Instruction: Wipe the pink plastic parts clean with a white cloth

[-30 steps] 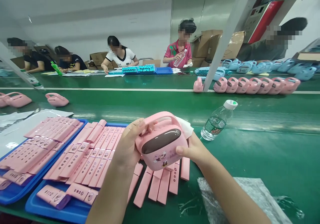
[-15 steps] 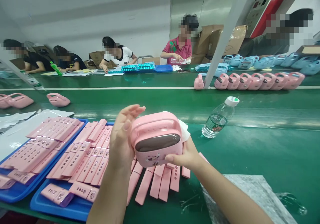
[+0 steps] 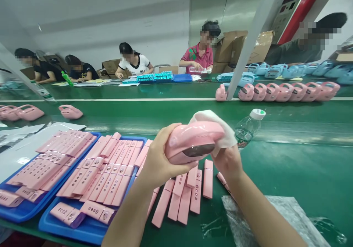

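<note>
A pink rounded case [image 3: 193, 138] with a handle and a dark oval window is held in the air over the green table. My left hand [image 3: 162, 157] grips its left end, thumb below and fingers behind. My right hand [image 3: 227, 158] is closed on a white cloth [image 3: 227, 131], which lies against the case's right end and back. Beneath the hands, several loose pink strips with round marks [image 3: 184, 199] are fanned out on the table. To the left, more such strips fill two blue trays [image 3: 74, 230].
A water bottle [image 3: 248, 129] stands beyond my right hand. Clear plastic and a grey sheet [image 3: 286, 217] lie at the right front. Pink cases [image 3: 284, 92] line the far side, with blue ones [image 3: 275, 70] behind. Several people sit across the table.
My left hand has gone from open beside the case to gripping it. The case has turned and tilted; my right hand has shifted to its right end, and more of the cloth shows.
</note>
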`<state>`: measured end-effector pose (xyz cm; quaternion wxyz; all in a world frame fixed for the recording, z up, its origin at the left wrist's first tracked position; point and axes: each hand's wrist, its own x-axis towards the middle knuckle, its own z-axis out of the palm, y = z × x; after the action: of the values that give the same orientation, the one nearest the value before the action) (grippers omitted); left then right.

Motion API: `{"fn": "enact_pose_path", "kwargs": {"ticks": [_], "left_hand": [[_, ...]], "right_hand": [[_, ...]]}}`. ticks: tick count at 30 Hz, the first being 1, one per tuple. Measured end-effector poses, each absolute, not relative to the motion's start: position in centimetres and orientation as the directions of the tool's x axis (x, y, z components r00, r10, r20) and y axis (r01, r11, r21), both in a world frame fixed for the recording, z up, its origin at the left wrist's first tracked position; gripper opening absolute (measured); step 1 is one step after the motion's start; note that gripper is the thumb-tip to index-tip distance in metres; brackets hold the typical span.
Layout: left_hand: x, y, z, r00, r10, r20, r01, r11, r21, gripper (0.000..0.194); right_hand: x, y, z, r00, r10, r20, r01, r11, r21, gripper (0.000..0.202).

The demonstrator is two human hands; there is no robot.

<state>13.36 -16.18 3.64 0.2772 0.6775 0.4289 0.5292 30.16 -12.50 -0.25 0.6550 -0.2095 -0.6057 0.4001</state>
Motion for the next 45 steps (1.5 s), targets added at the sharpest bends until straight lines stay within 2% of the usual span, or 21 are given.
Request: {"fn": "enact_pose_path", "kwargs": {"ticks": [3, 6, 9, 11, 14, 16, 19, 21, 24, 27, 30, 32, 35, 38, 40, 42, 44, 45], "left_hand": [[13.4, -15.9, 2.7, 0.186, 0.745, 0.641, 0.542, -0.622, 0.565, 0.068], [14.3, -15.4, 1.8, 0.324, 0.624, 0.711, 0.61, -0.712, 0.347, 0.059], [15.2, -14.8, 1.0, 0.394, 0.5, 0.771, 0.636, -0.754, 0.164, 0.049], [15.6, -14.5, 0.7, 0.423, 0.411, 0.807, 0.636, -0.769, 0.058, 0.047], [15.7, -14.1, 0.5, 0.424, 0.342, 0.839, 0.63, -0.777, -0.002, 0.049], [15.7, -13.9, 0.6, 0.395, 0.321, 0.861, 0.617, -0.787, 0.011, 0.053], [15.5, -13.8, 0.5, 0.317, 0.329, 0.889, 0.592, -0.802, 0.086, 0.064], [15.3, -13.7, 0.4, 0.254, 0.357, 0.899, 0.573, -0.805, 0.158, 0.071], [15.1, -13.7, 0.2, 0.153, 0.406, 0.901, 0.523, -0.807, 0.275, 0.081], [15.1, -13.9, 0.1, 0.045, 0.448, 0.893, 0.481, -0.793, 0.374, 0.082], [15.5, -14.4, 0.3, -0.087, 0.507, 0.857, 0.435, -0.755, 0.491, 0.081], [15.8, -14.8, 0.5, -0.156, 0.647, 0.746, 0.279, -0.696, 0.662, 0.076], [15.6, -14.9, 0.8, -0.083, 0.875, 0.476, -0.093, -0.483, 0.871, 0.068], [14.7, -14.4, 0.9, 0.075, 0.952, 0.295, -0.262, -0.267, 0.927, 0.068], [14.3, -14.0, 1.1, 0.167, 0.961, 0.219, -0.268, -0.169, 0.948, 0.07], [14.3, -13.8, 1.4, 0.254, 0.947, 0.195, -0.267, -0.125, 0.956, 0.073], [14.8, -13.9, 1.6, 0.328, 0.927, 0.183, -0.282, -0.089, 0.955, 0.077], [15.1, -14.0, 1.8, 0.344, 0.924, 0.168, -0.293, -0.065, 0.954, 0.077]], "right_hand": [[30.8, -12.4, -0.1, 0.05, 0.671, 0.74, -0.086, 0.741, -0.666, 0.051], [31.0, -12.7, -1.6, 0.16, 0.494, 0.855, 0.187, 0.835, -0.518, 0.033], [31.2, -13.1, -2.8, 0.202, 0.334, 0.921, 0.4, 0.83, -0.389, 0.02], [31.3, -13.4, -2.7, 0.194, 0.321, 0.927, 0.394, 0.84, -0.373, 0.006], [31.7, -13.3, -1.5, 0.304, 0.468, 0.83, 0.188, 0.824, -0.534, 0.01], [32.1, -12.8, -0.5, 0.485, 0.584, 0.651, -0.033, 0.756, -0.654, 0.019], [32.7, -11.8, 0.8, 0.634, 0.68, 0.368, -0.322, 0.665, -0.674, 0.028], [32.9, -11.3, 1.4, 0.66, 0.704, 0.26, -0.419, 0.633, -0.65, 0.03], [32.7, -11.1, 1.5, 0.685, 0.711, 0.159, -0.471, 0.598, -0.649, 0.038], [31.9, -11.5, 0.7, 0.648, 0.73, 0.219, -0.423, 0.583, -0.694, 0.045], [30.8, -12.2, -0.9, 0.463, 0.746, 0.479, -0.242, 0.626, -0.741, 0.042], [30.0, -12.6, -1.8, 0.25, 0.714, 0.654, -0.083, 0.689, -0.72, 0.047], [29.4, -13.0, -2.1, 0.046, 0.665, 0.745, 0.076, 0.742, -0.666, 0.059], [29.7, -12.7, -1.3, 0.056, 0.728, 0.683, 0.029, 0.683, -0.73, 0.058], [30.2, -12.2, -0.8, 0.069, 0.831, 0.551, -0.089, 0.556, -0.827, 0.054], [30.6, -11.4, -0.6, 0.048, 0.942, 0.332, -0.207, 0.335, -0.919, 0.05], [30.8, -10.8, -0.7, 0.074, 0.99, 0.124, -0.317, 0.141, -0.938, 0.045], [30.7, -10.5, -0.8, 0.112, 0.992, 0.064, -0.381, 0.103, -0.919, 0.042]]}}
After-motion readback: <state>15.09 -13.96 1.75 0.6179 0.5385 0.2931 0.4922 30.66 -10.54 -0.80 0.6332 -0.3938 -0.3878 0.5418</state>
